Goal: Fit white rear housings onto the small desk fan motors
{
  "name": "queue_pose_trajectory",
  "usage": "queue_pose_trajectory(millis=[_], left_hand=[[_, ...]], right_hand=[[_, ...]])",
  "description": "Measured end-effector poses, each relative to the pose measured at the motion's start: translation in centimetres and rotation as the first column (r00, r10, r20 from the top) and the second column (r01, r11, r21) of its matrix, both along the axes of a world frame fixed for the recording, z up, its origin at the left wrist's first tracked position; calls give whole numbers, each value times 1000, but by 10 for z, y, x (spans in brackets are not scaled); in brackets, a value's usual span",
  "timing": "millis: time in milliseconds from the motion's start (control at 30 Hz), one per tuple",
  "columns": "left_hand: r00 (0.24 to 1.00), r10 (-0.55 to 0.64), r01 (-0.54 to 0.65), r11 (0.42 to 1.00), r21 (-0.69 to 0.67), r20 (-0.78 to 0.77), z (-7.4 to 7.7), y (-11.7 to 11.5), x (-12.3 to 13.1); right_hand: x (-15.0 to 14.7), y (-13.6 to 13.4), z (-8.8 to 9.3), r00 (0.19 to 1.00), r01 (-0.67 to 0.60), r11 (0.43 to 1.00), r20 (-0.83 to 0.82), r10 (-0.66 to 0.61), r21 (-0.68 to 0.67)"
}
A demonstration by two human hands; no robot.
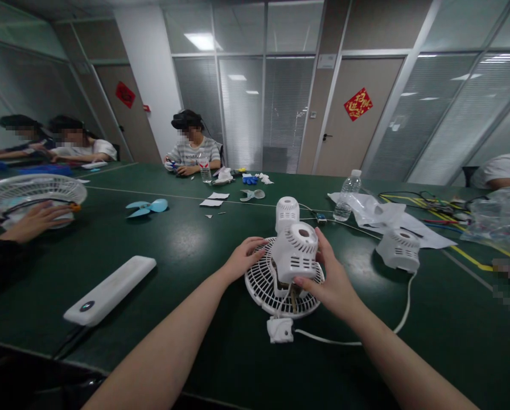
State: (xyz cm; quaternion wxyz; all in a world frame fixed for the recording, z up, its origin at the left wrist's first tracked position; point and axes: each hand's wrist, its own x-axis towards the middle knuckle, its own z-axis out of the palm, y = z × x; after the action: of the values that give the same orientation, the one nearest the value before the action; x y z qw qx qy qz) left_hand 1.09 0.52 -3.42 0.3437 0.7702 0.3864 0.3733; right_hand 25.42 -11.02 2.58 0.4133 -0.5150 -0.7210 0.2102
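A round white fan grille [258, 285] lies on the green table in front of me. My left hand [243, 259] is at its left rim, the fingertips and thumb on the ribs. My right hand [334, 282] grips a white vented motor cover [295, 259] from the right, thumb low at the front and fingers behind. The cover sits tilted over the motor at the grille's centre, whose inner parts are mostly hidden. Just behind stands another white vented housing [287, 209]. A small white box [280, 329] with a cable lies at the grille's near edge.
A white power bank [110, 290] lies left, a blue fan blade [147, 207] beyond it. To the right are another white cover [399, 250], a water bottle [349, 196], a plastic sheet and cables. Co-workers sit around the table; one person's hand [39, 219] is by another grille.
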Motion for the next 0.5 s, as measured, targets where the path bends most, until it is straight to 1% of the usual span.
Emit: queue_pose_trajectory(millis=[100, 167, 267, 300, 333, 367, 400, 433, 500], left_hand=[[1000, 29, -28, 999, 27, -9, -3, 4, 2], [997, 72, -69, 995, 67, -40, -3, 5, 2], [974, 182, -156, 971, 179, -136, 6, 0, 0], [965, 212, -174, 959, 226, -158, 10, -4, 0], [964, 213, -167, 950, 262, -161, 15, -9, 0], [972, 178, -130, 950, 285, -151, 20, -15, 1], [984, 116, -72, 954, 289, -137, 24, -21, 3], [991, 39, -3, 963, 271, -129, 28, -26, 5], [982, -131, 154, 972, 179, -133, 34, -37, 11]], right_hand=[[-4, -2, -4, 996, 34, 999, 86, -34, -1], [-5, -3, -6, 989, 61, 998, 135, -61, 10], [-5, -2, -10, 985, 58, 998, 165, -59, 8], [-5, -1, -12, 985, 51, 999, 167, -51, 8], [-5, 0, -13, 985, 42, 999, 168, -43, 9], [-5, 0, -15, 985, 35, 999, 168, -37, 12], [-5, 1, -16, 985, 32, 999, 168, -34, 17], [-5, 1, -17, 985, 32, 999, 166, -36, 21], [-6, 2, -19, 986, 39, 999, 158, -44, 33]])
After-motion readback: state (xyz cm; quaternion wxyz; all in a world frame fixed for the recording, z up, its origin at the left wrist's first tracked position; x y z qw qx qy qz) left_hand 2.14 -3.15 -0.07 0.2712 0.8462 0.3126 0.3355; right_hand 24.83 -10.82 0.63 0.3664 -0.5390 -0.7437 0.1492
